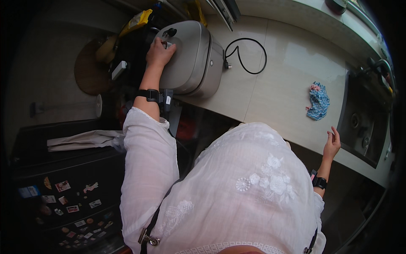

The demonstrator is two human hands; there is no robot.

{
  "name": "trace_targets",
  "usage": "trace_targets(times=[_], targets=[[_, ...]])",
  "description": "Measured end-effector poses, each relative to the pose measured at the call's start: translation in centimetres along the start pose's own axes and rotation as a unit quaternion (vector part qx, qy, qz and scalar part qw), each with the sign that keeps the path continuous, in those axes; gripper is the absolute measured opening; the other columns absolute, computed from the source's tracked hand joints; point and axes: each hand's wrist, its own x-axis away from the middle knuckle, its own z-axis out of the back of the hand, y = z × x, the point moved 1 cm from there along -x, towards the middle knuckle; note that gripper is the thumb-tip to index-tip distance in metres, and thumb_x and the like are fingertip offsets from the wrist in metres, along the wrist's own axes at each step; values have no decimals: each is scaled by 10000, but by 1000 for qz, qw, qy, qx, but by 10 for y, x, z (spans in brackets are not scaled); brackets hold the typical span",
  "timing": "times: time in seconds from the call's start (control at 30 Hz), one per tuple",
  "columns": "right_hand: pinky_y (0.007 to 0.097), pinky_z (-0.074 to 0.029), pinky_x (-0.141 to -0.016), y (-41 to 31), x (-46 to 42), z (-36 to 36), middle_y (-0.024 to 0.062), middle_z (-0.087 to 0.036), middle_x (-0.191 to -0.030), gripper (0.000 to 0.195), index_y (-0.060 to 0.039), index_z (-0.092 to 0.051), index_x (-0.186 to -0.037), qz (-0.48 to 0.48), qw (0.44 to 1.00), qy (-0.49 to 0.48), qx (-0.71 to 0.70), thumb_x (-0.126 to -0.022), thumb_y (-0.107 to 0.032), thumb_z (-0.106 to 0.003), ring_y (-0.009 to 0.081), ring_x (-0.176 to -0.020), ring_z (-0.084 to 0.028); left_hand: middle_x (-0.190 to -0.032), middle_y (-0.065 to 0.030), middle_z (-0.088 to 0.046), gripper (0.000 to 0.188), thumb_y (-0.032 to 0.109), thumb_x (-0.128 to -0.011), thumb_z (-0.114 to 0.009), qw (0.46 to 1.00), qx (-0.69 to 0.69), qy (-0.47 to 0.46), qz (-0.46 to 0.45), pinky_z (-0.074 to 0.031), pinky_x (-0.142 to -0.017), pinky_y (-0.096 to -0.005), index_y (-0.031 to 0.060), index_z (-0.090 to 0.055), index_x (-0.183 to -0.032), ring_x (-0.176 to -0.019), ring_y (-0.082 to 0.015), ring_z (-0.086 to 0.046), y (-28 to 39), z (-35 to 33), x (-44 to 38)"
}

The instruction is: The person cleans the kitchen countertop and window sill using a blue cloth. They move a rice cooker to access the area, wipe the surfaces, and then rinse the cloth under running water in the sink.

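Observation:
My left hand [160, 54] rests on the lid of a grey rice cooker [185, 54], which stands at the left end of the counter. Between its thumb and fingers shows a small shiny part; whether they grip it is hard to see. A black vent-like piece [171, 32] sits on the lid just beyond. The cooker looks closed. From its side a black power cord [265, 57] loops over the counter, and its plug [227, 65] lies loose against the cooker. My right hand [331, 145] hangs by the counter's front edge, holding nothing, fingers apart. Nearest to it is a crumpled blue-and-white cloth [318, 101] with pink parts.
A steel sink [355, 130] with a faucet [382, 63] is set in the light tiled counter [279, 79] at right. Behind the cooker are a yellow package [136, 22] and dark items. A black fridge [73, 177] with magnets stands at lower left, a folded cloth bag [85, 139] on top.

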Motion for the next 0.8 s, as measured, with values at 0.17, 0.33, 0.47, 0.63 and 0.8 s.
trace_targets(times=[0.17,0.33,0.47,0.63,0.8], targets=[[272,-520,-890,0,-6,-5,103,-667,-1188,291,8,-625,-1253,1,1000,-9,4,-972,2,-549,163,-1000,-674,-1210,-151,-632,602,480,-784,-664,1000,0,0,-15,-517,-909,-453,58,-537,-1193,-1095,-352,-638,4,2,3],[270,-520,-890,-12,-6,-12,100,-666,-1193,296,8,-625,-1258,3,1000,-8,-2,-972,6,-550,162,-999,-674,-1200,-176,-628,668,509,-797,-659,1000,-18,-9,-8,-512,-914,-448,69,-503,-1274,-1102,-366,-633,5,-2,3],[271,-521,-896,-7,-4,-13,99,-659,-1201,300,4,-626,-1261,-1,1000,-3,-5,-971,9,-548,161,-1003,-671,-1219,-170,-629,663,495,-801,-639,999,-32,-12,18,-515,-920,-453,51,-505,-1276,-1110,-356,-636,14,-1,5],[272,-518,-900,-5,4,-12,94,-654,-1201,306,2,-626,-1260,-31,1000,7,2,-965,18,-545,159,-1010,-668,-1179,-180,-643,636,475,-810,-619,999,-44,2,31,-532,-905,-450,30,-508,-1250,-1065,-345,-662,21,-6,-1],[271,-516,-903,-3,1,-13,98,-668,-1197,312,8,-609,-1281,-10,1000,-3,-7,-976,-14,-547,160,-1016,-669,-1218,-171,-635,681,482,-807,-609,996,-44,-4,73,-520,-924,-445,25,-483,-1295,-1106,-348,-644,25,-15,-9]])
